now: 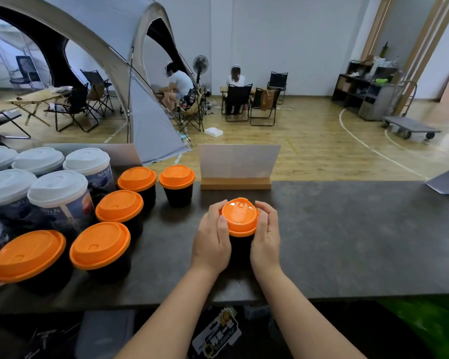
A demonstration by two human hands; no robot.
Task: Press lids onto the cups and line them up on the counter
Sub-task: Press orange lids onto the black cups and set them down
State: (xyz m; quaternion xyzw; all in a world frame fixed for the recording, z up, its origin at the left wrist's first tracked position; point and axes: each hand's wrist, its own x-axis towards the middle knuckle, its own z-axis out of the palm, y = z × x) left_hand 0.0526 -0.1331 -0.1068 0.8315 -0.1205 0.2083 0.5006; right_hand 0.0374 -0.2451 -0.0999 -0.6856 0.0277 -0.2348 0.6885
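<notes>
Both hands are cupping a black paper cup (240,248) on the dark stone-look counter (347,242), the left hand (213,235) and right hand (266,233) curling round its glossy orange plastic lid (239,217). Writing on the tall white-lidded printed cups (60,200) at left is too blurred to read.

Both forearms bare, no sleeves, no watch/rings visible; left hand (213,235) & right hand (266,233) ungloved, nails short.
</notes>
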